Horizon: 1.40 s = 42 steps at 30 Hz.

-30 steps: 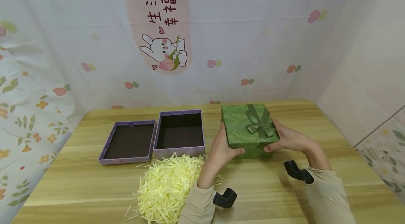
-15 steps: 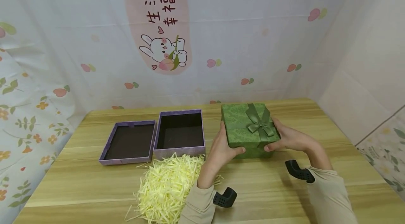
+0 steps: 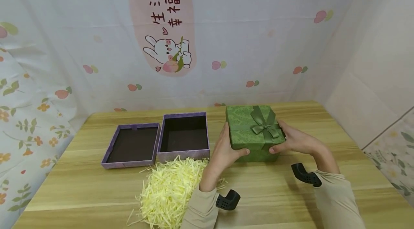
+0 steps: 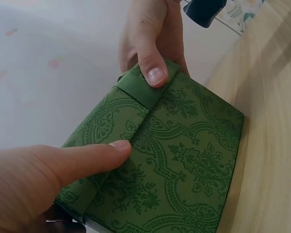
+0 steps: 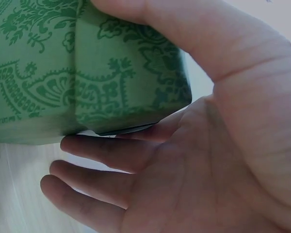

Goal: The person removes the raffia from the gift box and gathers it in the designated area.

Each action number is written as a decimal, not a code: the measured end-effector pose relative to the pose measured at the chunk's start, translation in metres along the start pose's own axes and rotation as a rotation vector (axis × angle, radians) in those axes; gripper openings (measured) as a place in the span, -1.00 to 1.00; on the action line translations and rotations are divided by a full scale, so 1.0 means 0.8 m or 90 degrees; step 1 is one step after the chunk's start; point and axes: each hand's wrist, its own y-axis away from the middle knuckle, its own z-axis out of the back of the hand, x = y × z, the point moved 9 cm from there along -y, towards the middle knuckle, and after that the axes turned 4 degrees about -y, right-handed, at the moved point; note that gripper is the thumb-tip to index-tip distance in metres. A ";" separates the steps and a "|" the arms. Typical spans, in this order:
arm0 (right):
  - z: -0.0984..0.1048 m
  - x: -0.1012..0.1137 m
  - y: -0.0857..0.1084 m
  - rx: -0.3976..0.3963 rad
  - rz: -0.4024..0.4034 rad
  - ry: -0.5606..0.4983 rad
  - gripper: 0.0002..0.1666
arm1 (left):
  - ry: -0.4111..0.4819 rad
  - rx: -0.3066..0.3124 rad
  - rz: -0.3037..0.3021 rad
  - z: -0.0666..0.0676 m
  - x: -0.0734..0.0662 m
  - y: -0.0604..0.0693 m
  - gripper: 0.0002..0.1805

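Note:
A green patterned gift box point(image 3: 258, 156) stands on the table at the right of the head view. Its lid point(image 3: 240, 124) carries a green ribbon bow point(image 3: 265, 128). My left hand point(image 3: 224, 151) grips the lid's left side, thumb along the front. At the right side, my right hand point(image 3: 295, 141) holds the lid with its thumb on the front near the ribbon. The left wrist view shows the left thumb point(image 4: 87, 160) lying across the lid's lower edge. In the right wrist view the other right fingers point(image 5: 97, 179) extend below the lid, not curled under the box.
Left of the gift box stand an uncovered purple box point(image 3: 183, 154) with a black inside and its upturned purple lid point(image 3: 129, 165). Yellow shredded paper point(image 3: 171, 193) lies in front of them, near my left forearm. A printed curtain point(image 3: 239, 42) hangs behind the table point(image 3: 81, 189).
My left hand and the green lid have shifted very slightly left. A thin dark edge now shows at the lid's right corner. The purple box, its lid and the shredded paper stay put.

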 end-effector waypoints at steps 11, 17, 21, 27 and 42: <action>0.004 0.005 0.001 -0.002 0.006 0.005 0.23 | 0.001 -0.003 -0.009 0.003 -0.005 -0.003 0.16; 0.007 0.009 0.003 -0.016 0.015 0.017 0.26 | -0.005 -0.008 -0.007 0.004 -0.006 -0.002 0.17; 0.008 0.015 0.007 -0.027 0.023 0.036 0.27 | -0.003 -0.009 -0.012 0.003 -0.006 -0.001 0.18; 0.012 0.031 0.009 -0.059 0.057 0.071 0.25 | 0.008 -0.028 -0.030 0.009 -0.012 0.001 0.18; 0.013 0.043 0.012 -0.082 0.057 0.093 0.41 | -0.020 -0.058 -0.052 0.027 -0.025 0.007 0.20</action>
